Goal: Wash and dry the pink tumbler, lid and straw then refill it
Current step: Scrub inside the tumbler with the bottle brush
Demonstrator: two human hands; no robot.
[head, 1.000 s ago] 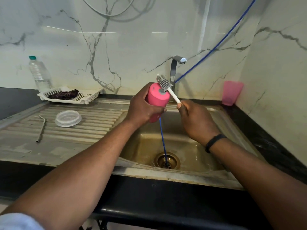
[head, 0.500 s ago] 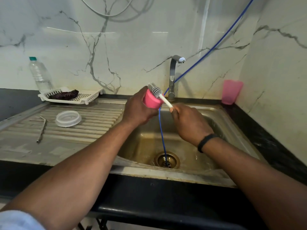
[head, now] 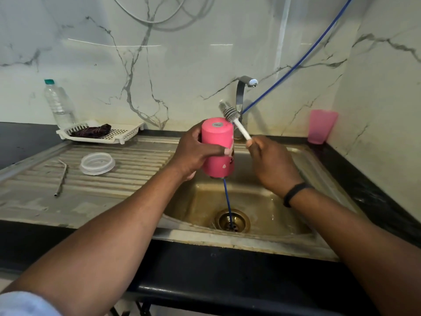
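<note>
Two hands work above the steel sink (head: 296, 226). The left hand (head: 193, 153) wraps its fingers and thumb around the pink tumbler (head: 217, 148), which is held upside down over the basin, its flat base with a small grey disc facing up and its mouth pointing toward the drain (head: 232, 221). The right hand (head: 268, 160) grips the white handle of a bottle brush (head: 234, 120); the grey bristle head sticks up and to the left, just beside the far right edge of the tumbler's base, and whether it touches cannot be told. A dark band sits on the right wrist.

A thin blue hose (head: 296, 65) runs down from the upper right, passes behind the tumbler, and drops into the drain. The chrome tap (head: 242, 92) stands at the far edge of the sink, behind the brush.

On the ribbed drainboard (head: 136, 165) to the left lie the clear lid (head: 97, 163) and, further left, the bent metal straw (head: 62, 177), apart from each other. Farther back sits a white perforated tray (head: 118, 133) with a dark cloth (head: 91, 131) in it, and a clear plastic bottle (head: 59, 103) with a green cap stands by the wall. A translucent pink cup (head: 321, 126) stands on the black surface (head: 376, 195) at the far right corner.
</note>
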